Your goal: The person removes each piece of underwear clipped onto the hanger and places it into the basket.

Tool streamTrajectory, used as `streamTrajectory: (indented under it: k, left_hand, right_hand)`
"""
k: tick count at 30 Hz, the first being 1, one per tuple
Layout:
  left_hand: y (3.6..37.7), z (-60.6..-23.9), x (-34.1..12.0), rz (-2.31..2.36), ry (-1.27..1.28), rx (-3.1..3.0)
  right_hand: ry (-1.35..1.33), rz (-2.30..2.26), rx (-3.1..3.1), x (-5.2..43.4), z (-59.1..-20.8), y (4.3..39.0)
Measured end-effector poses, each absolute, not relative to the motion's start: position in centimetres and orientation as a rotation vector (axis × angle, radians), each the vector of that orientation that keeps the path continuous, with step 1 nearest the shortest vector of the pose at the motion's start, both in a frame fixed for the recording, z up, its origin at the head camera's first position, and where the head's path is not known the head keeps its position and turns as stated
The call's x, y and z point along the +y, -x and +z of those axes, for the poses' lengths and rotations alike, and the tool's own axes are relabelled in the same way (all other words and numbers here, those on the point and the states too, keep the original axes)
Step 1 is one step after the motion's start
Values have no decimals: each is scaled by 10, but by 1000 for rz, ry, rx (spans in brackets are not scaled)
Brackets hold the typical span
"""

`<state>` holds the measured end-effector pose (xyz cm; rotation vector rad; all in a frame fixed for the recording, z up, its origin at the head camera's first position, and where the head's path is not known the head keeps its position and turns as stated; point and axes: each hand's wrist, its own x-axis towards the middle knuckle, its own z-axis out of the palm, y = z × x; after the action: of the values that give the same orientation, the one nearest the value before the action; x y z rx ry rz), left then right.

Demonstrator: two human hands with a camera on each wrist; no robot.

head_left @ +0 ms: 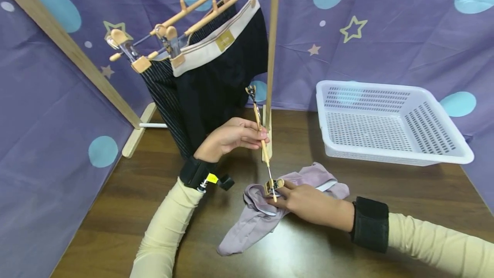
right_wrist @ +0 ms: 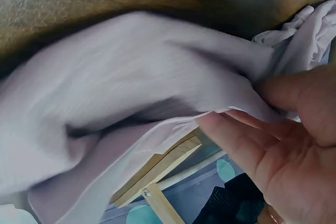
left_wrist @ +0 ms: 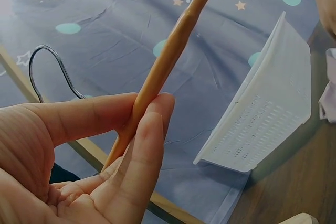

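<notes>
The near garment is plain dusty lilac, and the near hanger is basically tan. Far-left trousers are black with pale pinstripes, far-right basket is just white, backdrop rocks purple with turquoise dots.

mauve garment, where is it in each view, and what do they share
Head: mauve garment at lower middle, by the right hand.
Left wrist: only a small piece at the right edge, roughly mid-height.
Right wrist: large, stretching from the left edge to the upper right.
Shared landmark: the brown tabletop.
</notes>
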<state>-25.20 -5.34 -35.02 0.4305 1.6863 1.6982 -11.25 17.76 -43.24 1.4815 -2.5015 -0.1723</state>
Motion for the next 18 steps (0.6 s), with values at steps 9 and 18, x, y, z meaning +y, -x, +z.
streamTrajectory:
  k: [9,18]
  left_hand:
    - [256,-350,-52,1683,-420,1713]
    - [262,-348,-50,1682,-427,1714]
  right_hand:
    - [-1518,-228,-2432,175,-430,122]
    - [-1461,-127,-2661,177,-418,129]
